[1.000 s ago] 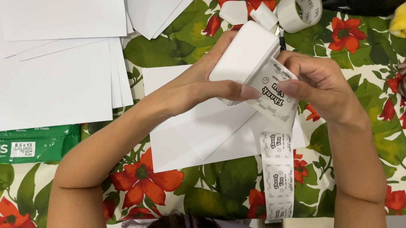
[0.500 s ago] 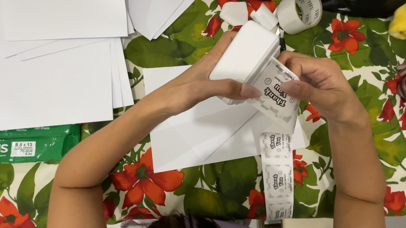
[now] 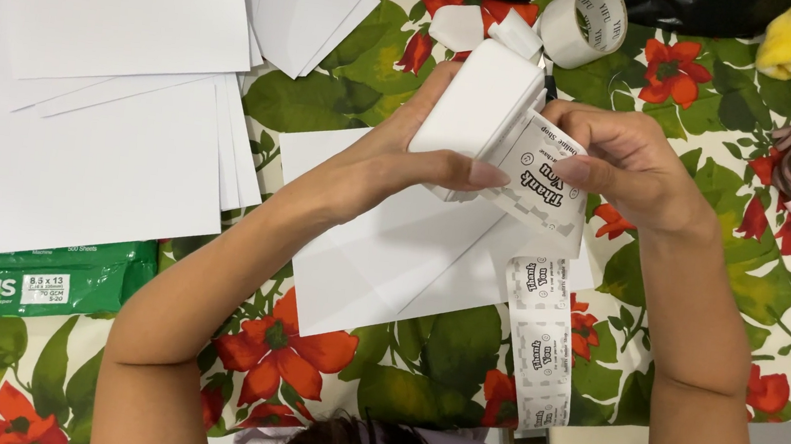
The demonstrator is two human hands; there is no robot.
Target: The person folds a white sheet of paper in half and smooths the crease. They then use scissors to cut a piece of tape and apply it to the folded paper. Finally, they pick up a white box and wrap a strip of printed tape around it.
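A small white boxy label printer [image 3: 478, 103] is held above the surface, gripped by the left hand [image 3: 392, 158], whose fingers are clamped around its body. From its slot runs a white strip of printed stickers [image 3: 540, 335], hanging down over loose white sheets of paper [image 3: 383, 250]. The right hand [image 3: 632, 164] pinches the strip near the slot, fingers together on it. A skewed pull there would likely tear a sticker unevenly. A roll of tape [image 3: 588, 22] lies beyond.

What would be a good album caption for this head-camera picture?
Left hand holds a small white box while the right hand pulls a sticker strip over a floral tablecloth.
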